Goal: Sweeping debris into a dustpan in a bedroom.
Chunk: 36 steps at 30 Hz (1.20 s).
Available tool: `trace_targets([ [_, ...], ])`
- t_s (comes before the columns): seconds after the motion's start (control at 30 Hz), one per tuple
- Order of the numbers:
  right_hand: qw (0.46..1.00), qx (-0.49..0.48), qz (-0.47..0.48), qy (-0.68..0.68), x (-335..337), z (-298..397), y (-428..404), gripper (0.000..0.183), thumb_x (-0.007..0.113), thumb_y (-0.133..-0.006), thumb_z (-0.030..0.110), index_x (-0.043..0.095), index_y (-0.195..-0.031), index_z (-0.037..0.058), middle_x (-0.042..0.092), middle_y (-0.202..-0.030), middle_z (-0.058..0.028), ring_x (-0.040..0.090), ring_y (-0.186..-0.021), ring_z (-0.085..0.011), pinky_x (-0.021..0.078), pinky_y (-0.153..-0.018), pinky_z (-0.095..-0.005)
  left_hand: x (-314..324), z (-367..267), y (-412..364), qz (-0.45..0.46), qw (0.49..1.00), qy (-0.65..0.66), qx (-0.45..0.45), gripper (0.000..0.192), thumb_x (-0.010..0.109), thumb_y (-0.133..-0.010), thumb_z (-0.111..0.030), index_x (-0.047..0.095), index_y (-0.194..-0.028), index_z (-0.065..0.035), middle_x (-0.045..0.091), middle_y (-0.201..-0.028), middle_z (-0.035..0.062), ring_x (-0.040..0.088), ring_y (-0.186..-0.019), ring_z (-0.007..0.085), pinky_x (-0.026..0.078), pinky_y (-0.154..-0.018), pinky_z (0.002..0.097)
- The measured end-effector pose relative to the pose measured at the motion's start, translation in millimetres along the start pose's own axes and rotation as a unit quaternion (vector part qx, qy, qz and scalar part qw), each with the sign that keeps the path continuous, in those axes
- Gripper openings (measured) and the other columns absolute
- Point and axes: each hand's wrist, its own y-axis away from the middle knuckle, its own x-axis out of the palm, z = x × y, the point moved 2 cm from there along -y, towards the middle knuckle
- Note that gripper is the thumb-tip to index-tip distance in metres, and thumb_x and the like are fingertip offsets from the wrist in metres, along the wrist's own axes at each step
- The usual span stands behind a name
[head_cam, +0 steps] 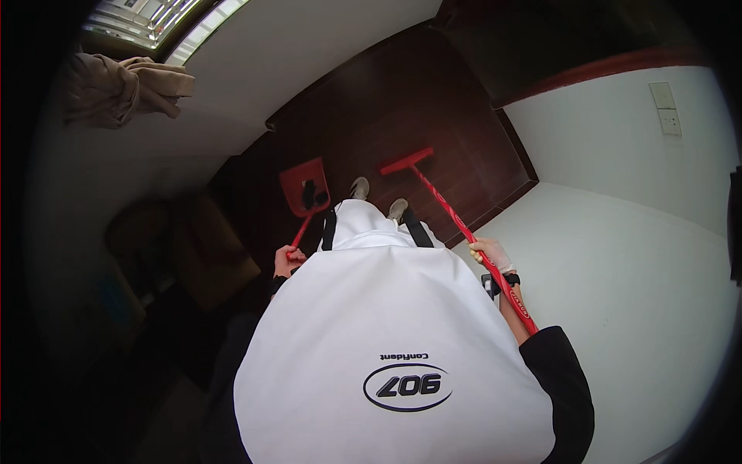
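My left hand grips the handle of a red dustpan. Some dark items lie in the pan; I cannot tell what they are. A push broom with a red head and a patterned red handle is held in my right hand. Its handle slants up along my right forearm, while its head is low over the dark floor, ahead of my feet. The dustpan is to the left of my shoes and apart from the broom head. A pale covering shows on part of the right hand.
Dark reddish-brown flooring stretches ahead between white walls. On the right wall is a switch and socket plate. A beige curtain is bunched by the window at upper left. Shadowed furniture stands at left.
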Motion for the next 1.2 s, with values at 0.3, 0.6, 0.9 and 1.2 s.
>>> trace_targets([
  [0.3, 0.978, -0.05, 0.06, -0.192, -112.9, 38.8, -37.4, 0.012, 0.054, -0.083, 0.011, 0.054, -0.089, 0.0007, 0.052, -0.064, -0.001, 0.047, -0.046, -0.0018, 0.0403, -0.039, -0.0108, 78.9, 65.8, 41.8, -0.043, 0.997, -0.057, -0.018, 0.006, 0.047, -0.07, -0.005, 0.041, -0.069, -0.0032, 0.032, -0.045, -0.004, 0.034, -0.04, 0.0073, 0.034, -0.048, 0.0219],
  [0.6, 0.939, 0.059, 0.018, -0.338, -110.8, -67.6, -20.9, 0.023, 0.05, -0.086, 0.018, 0.053, -0.086, -0.0044, 0.055, -0.062, -0.0038, 0.048, -0.042, -0.0044, 0.0416, -0.037, -0.0117, 84.6, 78.7, -0.4, -0.1, 0.943, -0.314, -0.046, 0.023, 0.047, -0.07, -0.017, 0.034, -0.052, -0.0125, 0.031, -0.044, -0.0034, 0.028, -0.036, 0.0104, 0.026, -0.038, 0.025],
  [0.9, 0.978, -0.018, -0.097, -0.184, -60.4, -114.9, 49.3, 0.017, 0.061, -0.078, 0.016, 0.058, -0.071, 0.0011, 0.052, -0.058, -0.0016, 0.045, -0.044, -0.0057, 0.0343, -0.037, -0.0174, 117.4, 50.0, 16.8, -0.071, 0.971, -0.182, -0.137, 0.021, 0.047, -0.064, -0.005, 0.03, -0.054, -0.0119, 0.032, -0.046, -0.0038, 0.033, -0.042, 0.0079, 0.033, -0.047, 0.0226],
  [1.2, 0.921, -0.098, -0.091, -0.365, -305.5, -5.9, -7.5, 0.016, 0.057, -0.081, 0.011, 0.058, -0.085, -0.0052, 0.05, -0.06, 0.0003, 0.044, -0.043, -0.0017, 0.0364, -0.036, -0.0095, 200.8, 124.4, 33.3, -0.116, 0.968, -0.212, -0.064, 0.006, 0.048, -0.066, -0.004, 0.042, -0.066, -0.0059, 0.034, -0.048, -0.0036, 0.033, -0.041, 0.0079, 0.031, -0.046, 0.0226],
])
